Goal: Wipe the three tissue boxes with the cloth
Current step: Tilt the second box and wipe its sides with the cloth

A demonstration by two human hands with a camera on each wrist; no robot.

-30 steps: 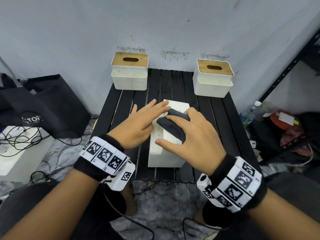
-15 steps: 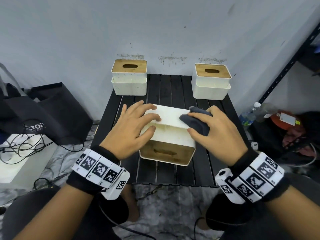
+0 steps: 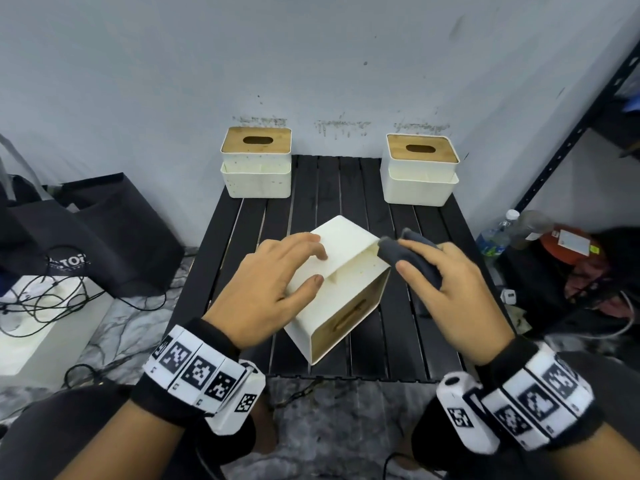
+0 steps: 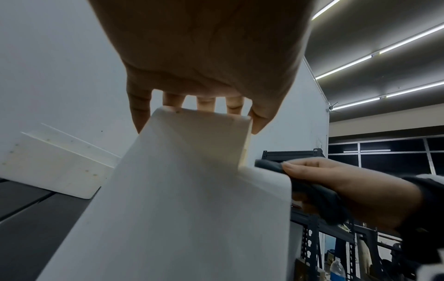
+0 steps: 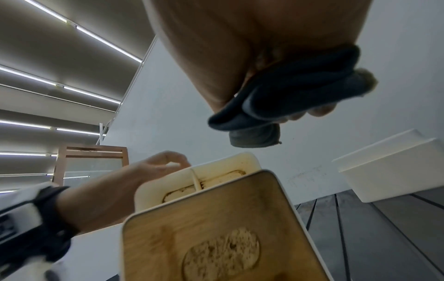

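The middle tissue box (image 3: 349,271) lies on its side, skewed diagonally on the black slatted table (image 3: 408,337), with its wooden lid (image 5: 216,228) facing me. My left hand (image 3: 317,268) grips it, fingers curled over the top face and thumb on the side; in the left wrist view the fingertips (image 4: 173,100) hook the far edge of the box (image 4: 187,199). My right hand (image 3: 426,263) holds the bunched dark grey cloth (image 3: 398,252) against the box's far right corner. In the right wrist view the cloth (image 5: 288,95) is wadded in the palm.
Two more white boxes with wooden lids stand upright by the wall, one at the back left (image 3: 256,174) and one at the back right (image 3: 419,181). A black bag (image 3: 114,233) and cables lie on the floor left. A black shelf frame (image 3: 568,140), bottles and clutter stand right.
The middle box has turned from square-on to diagonal under my left hand. My right hand has carried the cloth from the box's top right to its far right corner.
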